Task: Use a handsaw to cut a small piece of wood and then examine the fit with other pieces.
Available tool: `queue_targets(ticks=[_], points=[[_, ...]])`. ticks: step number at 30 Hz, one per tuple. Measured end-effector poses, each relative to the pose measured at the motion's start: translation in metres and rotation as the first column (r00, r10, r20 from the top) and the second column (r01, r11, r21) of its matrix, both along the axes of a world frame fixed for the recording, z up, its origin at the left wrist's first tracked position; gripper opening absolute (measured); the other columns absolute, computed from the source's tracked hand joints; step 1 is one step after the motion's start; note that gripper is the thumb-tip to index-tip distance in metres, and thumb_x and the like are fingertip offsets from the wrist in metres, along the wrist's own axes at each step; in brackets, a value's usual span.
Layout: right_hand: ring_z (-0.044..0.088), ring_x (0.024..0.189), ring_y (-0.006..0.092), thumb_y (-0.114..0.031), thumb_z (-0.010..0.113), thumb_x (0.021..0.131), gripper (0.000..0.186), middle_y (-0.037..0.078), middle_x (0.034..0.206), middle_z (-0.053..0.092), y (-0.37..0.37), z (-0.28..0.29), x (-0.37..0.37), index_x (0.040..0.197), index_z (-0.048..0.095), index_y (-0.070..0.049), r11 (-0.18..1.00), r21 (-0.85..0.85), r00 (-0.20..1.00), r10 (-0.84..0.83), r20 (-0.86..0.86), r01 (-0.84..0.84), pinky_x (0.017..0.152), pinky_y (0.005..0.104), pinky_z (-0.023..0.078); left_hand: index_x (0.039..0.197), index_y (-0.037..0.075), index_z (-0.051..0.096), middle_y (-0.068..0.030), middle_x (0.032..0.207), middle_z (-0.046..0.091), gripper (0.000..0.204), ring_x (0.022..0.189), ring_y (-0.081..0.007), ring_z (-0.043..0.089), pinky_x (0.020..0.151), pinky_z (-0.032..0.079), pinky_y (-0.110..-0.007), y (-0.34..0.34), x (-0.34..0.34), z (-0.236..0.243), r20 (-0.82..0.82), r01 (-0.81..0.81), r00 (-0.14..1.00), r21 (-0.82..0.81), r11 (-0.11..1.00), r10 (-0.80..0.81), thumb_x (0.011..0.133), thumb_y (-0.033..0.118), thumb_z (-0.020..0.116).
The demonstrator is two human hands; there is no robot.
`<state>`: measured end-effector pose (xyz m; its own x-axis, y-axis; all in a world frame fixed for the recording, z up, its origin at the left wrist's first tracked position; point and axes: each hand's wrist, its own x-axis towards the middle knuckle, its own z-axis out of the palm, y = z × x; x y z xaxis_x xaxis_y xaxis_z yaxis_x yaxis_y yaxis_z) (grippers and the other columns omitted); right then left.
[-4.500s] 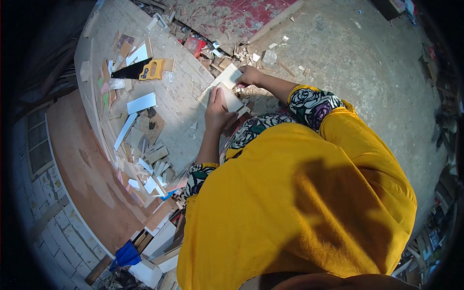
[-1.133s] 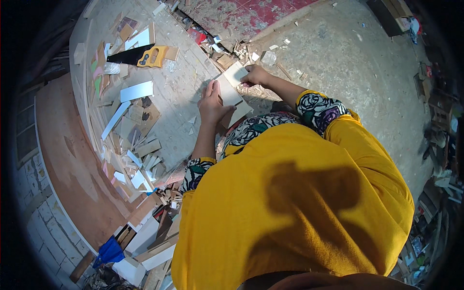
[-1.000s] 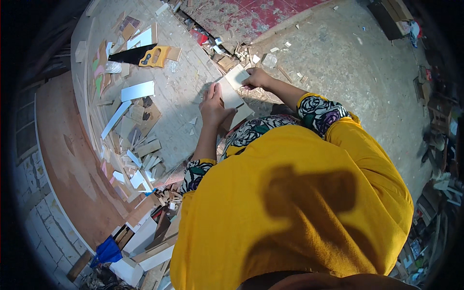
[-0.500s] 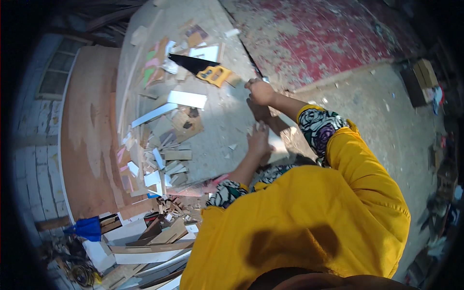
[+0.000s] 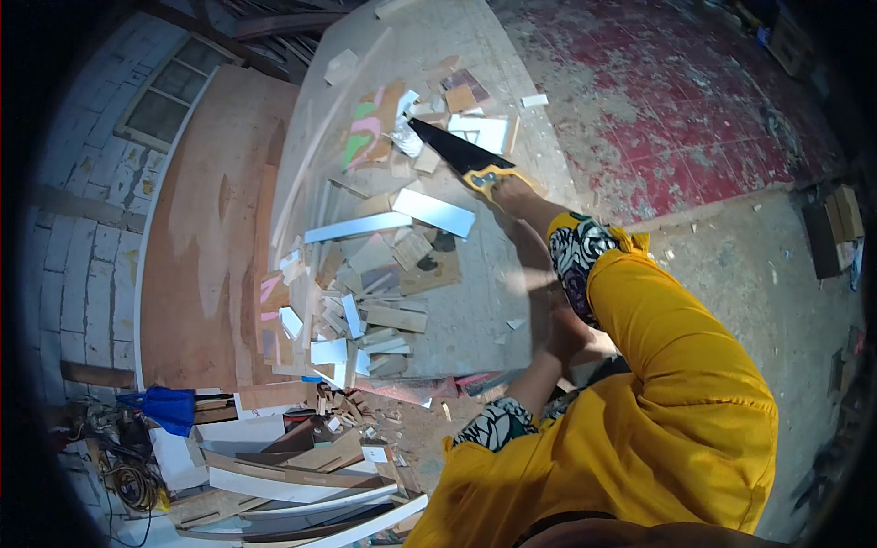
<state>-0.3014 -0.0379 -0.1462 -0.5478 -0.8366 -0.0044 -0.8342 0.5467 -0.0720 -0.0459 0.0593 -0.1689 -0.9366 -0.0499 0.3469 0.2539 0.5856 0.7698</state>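
Observation:
A handsaw (image 5: 457, 146) with a black blade and a yellow handle lies among offcuts on the pale work table (image 5: 475, 292). My right hand (image 5: 517, 194) is closed on its handle, and the blade points to the far left. My left hand (image 5: 568, 333) is low by the table's near right edge, close to my body. The right sleeve partly covers it and its fingers are in shadow, so I cannot tell what it holds, if anything. A white strip (image 5: 434, 213) and a narrower pale strip (image 5: 358, 226) rest left of the saw.
Several small wood offcuts (image 5: 397, 318) cover the table's left side. A tall brown wooden panel (image 5: 206, 237) stands to the left. Below lie scrap boards (image 5: 292, 484) and a blue cloth or bag (image 5: 169, 409). A worn red surface (image 5: 630, 119) is at the far right.
My right hand has reached forward and taken hold of the saw handle. My left hand has drawn back under the right arm. The view has shifted, so the table appears further right.

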Motion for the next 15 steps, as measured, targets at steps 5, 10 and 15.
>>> queue_targets(ticks=[5,10,15], points=[[0.061,0.083,0.0330,-0.009,0.055,0.070,0.022,0.018,0.089,0.062,0.028,0.050,0.017,0.091,0.058,-0.001,0.762,-0.647,0.991,0.067,0.115,0.023,0.071,0.0421,0.049,0.135,0.001,0.033,-0.0209,0.135,0.039,0.108,0.120,-0.0365,0.041,0.101,0.034,-0.045,0.001,-0.016,-0.018,0.595,0.351,0.790,-0.634,0.690,0.145,0.045,0.040,0.078],[0.055,0.065,0.0177,-0.007,0.063,0.073,0.011,0.006,0.071,0.057,0.188,0.118,0.096,0.081,0.056,-0.003,0.323,-0.824,0.842,0.125,0.525,0.466,0.061,0.0310,0.044,0.129,0.006,0.044,-0.0110,0.139,0.035,0.095,0.129,-0.0370,0.030,0.096,0.030,-0.060,-0.009,-0.006,0.025,0.435,0.171,0.896,-0.527,0.832,0.091,0.047,0.035,0.083],[0.044,0.062,0.0060,-0.012,0.067,0.077,0.018,-0.003,0.071,0.047,0.357,0.147,0.194,0.085,0.051,-0.008,0.266,-0.443,0.442,0.068,0.894,0.856,0.054,0.0215,0.036,0.135,0.002,0.033,-0.0109,0.143,0.030,0.105,0.131,-0.0291,0.032,0.102,0.029,-0.055,0.009,-0.017,0.069,0.562,0.367,0.817,-0.680,0.635,0.129,0.049,0.033,0.084]])
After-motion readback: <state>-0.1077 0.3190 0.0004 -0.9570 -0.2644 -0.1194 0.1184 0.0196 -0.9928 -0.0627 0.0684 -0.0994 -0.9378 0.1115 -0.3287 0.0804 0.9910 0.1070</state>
